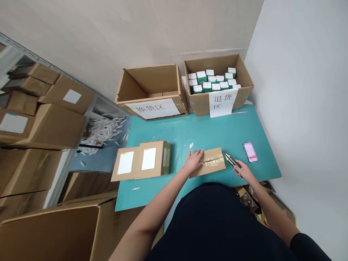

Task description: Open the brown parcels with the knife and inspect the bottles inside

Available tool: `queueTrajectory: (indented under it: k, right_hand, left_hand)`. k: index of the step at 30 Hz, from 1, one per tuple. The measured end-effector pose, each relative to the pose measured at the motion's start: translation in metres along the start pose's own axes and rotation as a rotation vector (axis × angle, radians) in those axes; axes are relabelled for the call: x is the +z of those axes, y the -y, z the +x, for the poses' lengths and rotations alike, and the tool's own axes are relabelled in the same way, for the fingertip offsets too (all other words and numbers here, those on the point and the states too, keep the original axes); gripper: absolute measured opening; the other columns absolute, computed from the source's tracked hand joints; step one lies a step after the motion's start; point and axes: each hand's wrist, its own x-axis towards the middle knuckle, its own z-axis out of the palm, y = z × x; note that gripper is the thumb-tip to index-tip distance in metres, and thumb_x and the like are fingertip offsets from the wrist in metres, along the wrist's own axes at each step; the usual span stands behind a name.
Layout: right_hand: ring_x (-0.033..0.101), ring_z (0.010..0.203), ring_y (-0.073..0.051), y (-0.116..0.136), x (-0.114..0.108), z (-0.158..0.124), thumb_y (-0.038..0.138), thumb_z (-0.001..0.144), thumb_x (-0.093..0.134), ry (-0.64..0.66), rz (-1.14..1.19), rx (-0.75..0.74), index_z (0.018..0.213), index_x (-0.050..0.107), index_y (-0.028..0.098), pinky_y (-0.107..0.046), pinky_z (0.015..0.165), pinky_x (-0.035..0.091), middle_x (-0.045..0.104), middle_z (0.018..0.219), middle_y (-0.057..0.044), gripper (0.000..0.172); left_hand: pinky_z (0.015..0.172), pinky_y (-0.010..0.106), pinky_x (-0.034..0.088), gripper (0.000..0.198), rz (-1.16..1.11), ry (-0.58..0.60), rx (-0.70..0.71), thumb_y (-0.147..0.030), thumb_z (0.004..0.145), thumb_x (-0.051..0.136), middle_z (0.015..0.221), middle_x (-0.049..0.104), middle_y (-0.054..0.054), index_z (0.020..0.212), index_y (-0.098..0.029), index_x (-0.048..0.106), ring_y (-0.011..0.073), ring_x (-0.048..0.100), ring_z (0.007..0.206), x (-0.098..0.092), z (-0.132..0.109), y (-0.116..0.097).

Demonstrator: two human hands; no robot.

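A small cardboard box (213, 166) lies near the table's front edge, with shiny tape and a dark seam along its top. My left hand (194, 161) grips its left end, fingers over the far edge and thumb near the tape. To the right of the box, my right hand (243, 170) is closed around a black and yellow utility knife (231, 160). The knife's tip points up and left, close to the box's right end but apart from it. Whether the blade is out is too small to tell.
Labelled cardboard boxes (149, 163) lie left on the teal table (176, 128). Behind stand a large open carton (152, 85) and another carton (199, 105) with several green-white boxes (207, 86). A phone (250, 151) lies right, beside a white wall. Shelves of boxes (58, 125) stand left.
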Motion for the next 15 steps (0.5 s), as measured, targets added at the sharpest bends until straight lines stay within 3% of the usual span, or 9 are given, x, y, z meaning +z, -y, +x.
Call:
queueTrajectory:
  k: [5, 15]
  right_hand:
    - [0.054, 0.044, -0.012, 0.001, -0.002, -0.001, 0.046, 0.071, 0.069, 0.018, 0.020, 0.015, 0.133, 0.061, 0.020, -0.021, 0.033, 0.036, 0.066, 0.069, 0.003, 0.068]
    - [0.053, 0.042, -0.011, 0.007, -0.012, -0.001, 0.039, 0.074, 0.070, 0.076, 0.006, 0.034, 0.142, 0.059, 0.023, -0.019, 0.032, 0.034, 0.067, 0.066, 0.005, 0.070]
  left_hand:
    - [0.122, 0.059, 0.022, 0.076, 0.000, -0.056, 0.031, -0.035, 0.088, 0.069, 0.151, 0.050, 0.014, 0.155, -0.029, 0.034, 0.0329, 0.042, 0.143, 0.005, -0.005, 0.005]
    - [0.120, 0.054, 0.028, 0.061, 0.049, -0.145, 0.051, -0.033, 0.093, 0.062, 0.155, 0.048, 0.014, 0.151, -0.028, 0.044, 0.0338, 0.043, 0.143, 0.010, -0.015, 0.000]
